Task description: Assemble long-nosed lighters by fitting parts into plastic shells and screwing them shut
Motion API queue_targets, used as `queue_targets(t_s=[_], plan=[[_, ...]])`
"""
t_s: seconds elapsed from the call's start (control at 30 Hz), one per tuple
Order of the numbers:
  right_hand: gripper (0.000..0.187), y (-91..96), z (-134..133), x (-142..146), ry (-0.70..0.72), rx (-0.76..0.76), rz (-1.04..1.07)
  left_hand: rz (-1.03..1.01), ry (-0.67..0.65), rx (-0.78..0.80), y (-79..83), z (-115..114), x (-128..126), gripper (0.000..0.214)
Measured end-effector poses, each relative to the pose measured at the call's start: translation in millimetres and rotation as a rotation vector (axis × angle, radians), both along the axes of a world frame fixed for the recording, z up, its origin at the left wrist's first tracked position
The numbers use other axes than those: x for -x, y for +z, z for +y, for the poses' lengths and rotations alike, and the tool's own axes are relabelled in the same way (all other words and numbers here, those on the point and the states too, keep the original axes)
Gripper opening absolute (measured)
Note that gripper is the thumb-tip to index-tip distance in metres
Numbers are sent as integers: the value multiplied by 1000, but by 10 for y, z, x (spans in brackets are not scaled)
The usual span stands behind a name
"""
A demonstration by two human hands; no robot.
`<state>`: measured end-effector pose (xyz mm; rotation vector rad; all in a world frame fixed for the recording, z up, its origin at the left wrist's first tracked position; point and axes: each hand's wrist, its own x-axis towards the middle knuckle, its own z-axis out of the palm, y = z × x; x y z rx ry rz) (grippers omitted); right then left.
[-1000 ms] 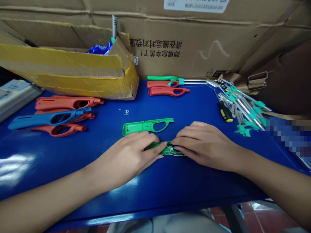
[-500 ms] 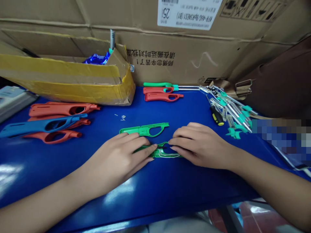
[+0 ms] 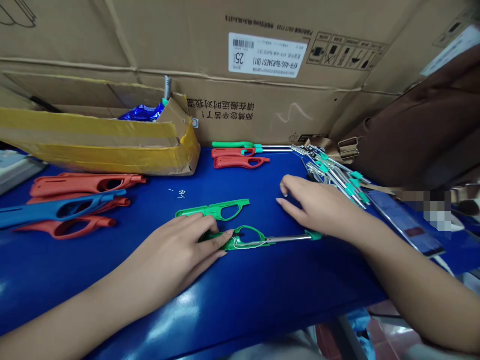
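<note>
My left hand lies flat on the rear end of a green handle half on the blue table, pressing it down with its fingers. A thin metal rod with a teal tip sticks out of that half to the right. A second green handle half lies just behind it. My right hand hovers to the right of both, fingers spread and empty, close to a pile of metal rods with teal ends.
Red and blue handle halves are heaped at the left. Assembled green and red handles lie at the back centre. A taped cardboard box stands at the back left, large cartons behind, a brown bag at the right.
My right hand has let go of the green half and moved right and back toward the rod pile. The rod in the half now shows. The view has tilted upward.
</note>
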<state>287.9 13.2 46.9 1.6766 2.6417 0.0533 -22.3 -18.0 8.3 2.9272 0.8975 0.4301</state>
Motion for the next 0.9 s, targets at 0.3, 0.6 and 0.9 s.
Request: queue_targets(t_s=[0.3, 0.6, 0.9], plan=[[26, 273, 85, -874, -176, 392, -41, -61, -5, 45, -4, 76, -4, 34], [24, 149, 139, -963, -480, 596, 5, -81, -13, 55, -20, 96, 21, 34], [12, 178, 107, -850, -467, 640, -9, -84, 0, 77, 0, 80, 10, 34]])
